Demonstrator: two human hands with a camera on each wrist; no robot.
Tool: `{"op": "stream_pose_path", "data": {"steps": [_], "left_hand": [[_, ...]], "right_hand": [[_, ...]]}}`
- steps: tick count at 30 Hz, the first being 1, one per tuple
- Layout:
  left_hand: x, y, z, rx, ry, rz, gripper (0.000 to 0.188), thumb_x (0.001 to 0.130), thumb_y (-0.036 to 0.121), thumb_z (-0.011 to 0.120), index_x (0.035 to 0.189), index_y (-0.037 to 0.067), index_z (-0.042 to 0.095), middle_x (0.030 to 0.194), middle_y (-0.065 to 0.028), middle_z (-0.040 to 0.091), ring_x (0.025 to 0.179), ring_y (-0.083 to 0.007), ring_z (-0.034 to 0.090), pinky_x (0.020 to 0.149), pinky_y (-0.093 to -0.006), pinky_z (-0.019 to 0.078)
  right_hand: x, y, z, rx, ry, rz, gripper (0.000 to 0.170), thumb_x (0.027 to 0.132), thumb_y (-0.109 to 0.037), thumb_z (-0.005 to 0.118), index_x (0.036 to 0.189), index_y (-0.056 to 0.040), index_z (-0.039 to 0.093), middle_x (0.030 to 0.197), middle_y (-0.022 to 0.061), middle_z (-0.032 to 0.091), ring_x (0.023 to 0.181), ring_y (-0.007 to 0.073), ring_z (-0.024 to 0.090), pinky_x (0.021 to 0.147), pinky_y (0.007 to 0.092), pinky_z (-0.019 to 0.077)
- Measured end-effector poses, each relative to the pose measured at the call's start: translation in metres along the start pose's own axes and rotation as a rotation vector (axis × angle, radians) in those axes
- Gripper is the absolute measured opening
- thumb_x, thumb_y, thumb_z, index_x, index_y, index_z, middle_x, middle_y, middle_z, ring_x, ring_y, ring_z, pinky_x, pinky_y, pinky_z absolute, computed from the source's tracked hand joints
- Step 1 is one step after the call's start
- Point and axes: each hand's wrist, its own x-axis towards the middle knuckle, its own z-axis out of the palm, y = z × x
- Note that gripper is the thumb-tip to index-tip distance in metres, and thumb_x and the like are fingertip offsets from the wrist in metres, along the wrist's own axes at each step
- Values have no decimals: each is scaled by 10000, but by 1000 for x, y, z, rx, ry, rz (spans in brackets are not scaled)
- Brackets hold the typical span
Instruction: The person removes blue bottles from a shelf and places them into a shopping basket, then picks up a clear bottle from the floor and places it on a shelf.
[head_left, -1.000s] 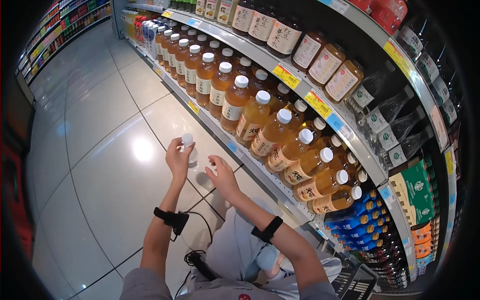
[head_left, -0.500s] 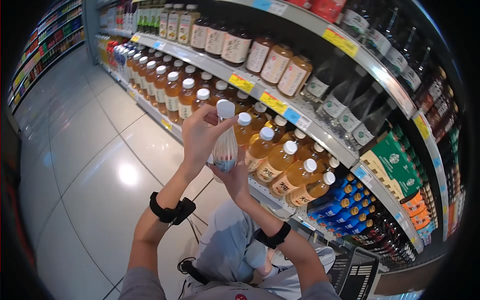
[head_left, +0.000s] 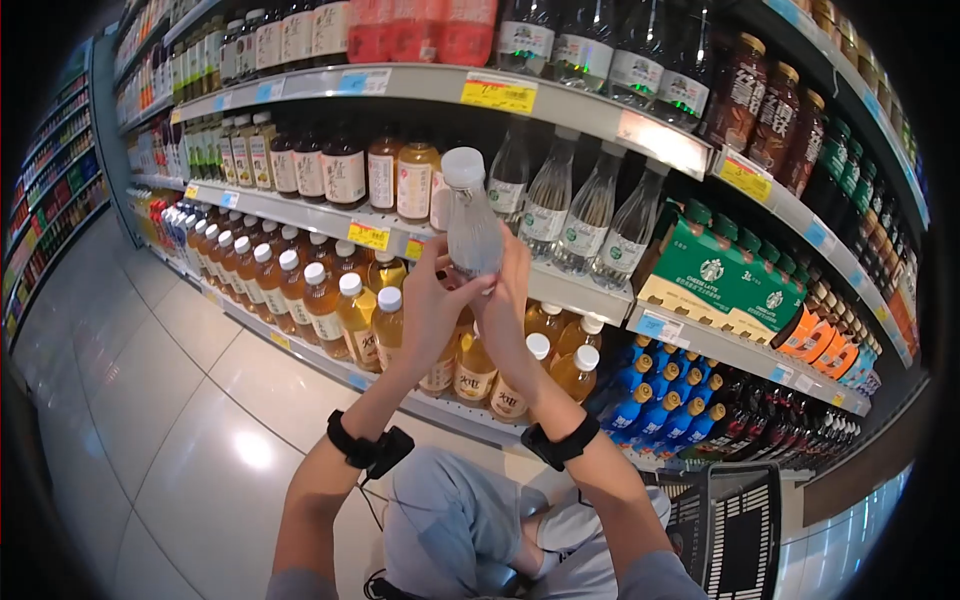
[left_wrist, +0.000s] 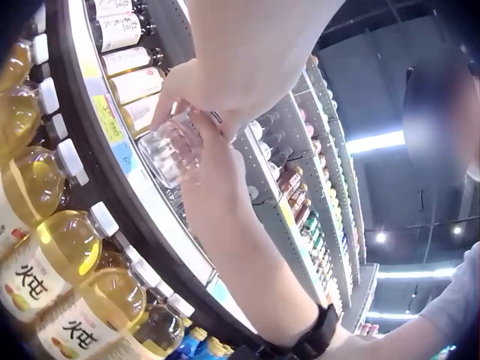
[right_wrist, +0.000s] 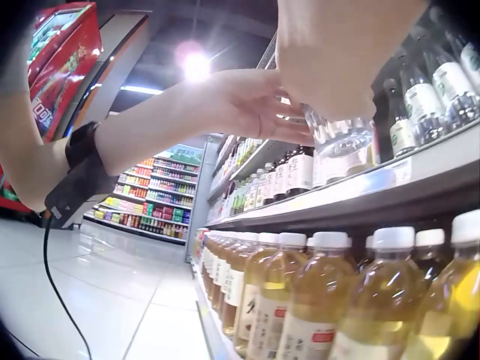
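A clear bottle (head_left: 474,225) with a white cap (head_left: 463,168) stands nearly upright between both hands in the head view. My left hand (head_left: 435,310) grips its lower part, thumb across the front. My right hand (head_left: 508,295) holds the same lower part from the right side, fingers along the bottle. In the left wrist view the ribbed bottle base (left_wrist: 169,154) sticks out past the fingers. The right wrist view shows the round bottle bottom (right_wrist: 343,141) below the right hand. Most of the bottle's lower half is hidden by the hands.
Amber drink bottles (head_left: 325,310) with white caps line the low shelf. On the shelf above, clear bottles (head_left: 548,205) stand behind the held one, beside a green carton pack (head_left: 725,265). A black basket (head_left: 745,530) stands at right near the crossed legs.
The bottle has come up from low over the floor to in front of the shelves. My right hand has joined it, and my left hand has shifted from the neck to the lower body.
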Motion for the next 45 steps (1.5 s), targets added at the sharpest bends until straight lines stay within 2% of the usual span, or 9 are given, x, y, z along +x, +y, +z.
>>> {"op": "stream_pose_path", "data": {"steps": [3, 6, 11, 14, 18, 19, 23, 28, 45], "left_hand": [[32, -10, 21, 65, 52, 137, 496, 741, 100, 778, 1151, -20, 526, 1002, -124, 684, 888, -166, 656, 729, -274, 516], [53, -23, 34, 10, -15, 59, 497, 743, 83, 775, 1156, -32, 525, 1002, -123, 686, 878, -160, 658, 713, -270, 517], [65, -46, 45, 24, 18, 81, 497, 751, 89, 771, 1178, -11, 538, 982, -122, 696, 856, -175, 680, 700, -276, 523], [75, -53, 42, 177, 21, 75, 526, 746, 131, 774, 1198, -2, 540, 1009, -141, 693, 861, -215, 685, 723, -304, 526], [78, -53, 46, 288, 12, 88, 533, 756, 142, 756, 1218, -4, 536, 1002, -158, 683, 892, -257, 672, 755, -330, 520], [77, -50, 48, 336, 27, 87, 519, 765, 123, 746, 1221, -7, 536, 1012, -161, 679, 916, -243, 666, 764, -318, 516], [73, -68, 55, 570, 163, 228, 484, 797, 136, 704, 1226, -6, 531, 1079, -191, 607, 937, -343, 615, 769, -382, 494], [59, -86, 56, 465, 154, 188, 464, 786, 40, 680, 1219, -29, 530, 1121, -192, 568, 1004, -336, 601, 837, -374, 500], [58, -103, 52, 497, 135, 144, 441, 826, 113, 645, 1235, -19, 543, 1121, -214, 626, 1000, -366, 616, 831, -414, 491]], "right_hand": [[24, 4, -11, -130, 60, -10, 738, 730, 73, 623, 1402, 15, 322, 1275, 214, 411, 1171, 354, 416, 970, 389, 396], [34, 23, -15, -322, 119, -70, 757, 694, 71, 621, 1388, 42, 320, 1250, 222, 435, 1169, 378, 411, 972, 409, 385], [38, 46, -17, -255, 121, 7, 639, 783, 28, 612, 1373, 19, 365, 1327, 197, 405, 1229, 299, 425, 1002, 324, 385], [38, 60, -7, -79, 181, -16, 699, 754, 51, 620, 1385, 52, 320, 1319, 228, 415, 1211, 363, 427, 1011, 380, 371], [30, 41, -3, -492, 244, -201, 632, 827, 54, 551, 1405, 51, 296, 1349, 226, 385, 1232, 361, 413, 1012, 355, 379], [27, 38, -4, -461, 196, -139, 666, 785, 33, 616, 1366, 124, 305, 1358, 265, 360, 1234, 414, 397, 1027, 405, 367], [16, 46, -2, -612, 157, -137, 673, 780, 29, 625, 1383, 66, 328, 1354, 258, 364, 1224, 415, 407, 1010, 424, 377], [-1, 72, -2, -671, 105, -159, 655, 823, 33, 580, 1420, -15, 315, 1371, 250, 343, 1187, 411, 427, 949, 420, 432], [-8, 70, -6, -627, 33, -167, 640, 804, 56, 573, 1392, -8, 327, 1352, 289, 346, 1210, 460, 418, 969, 452, 427]]}}
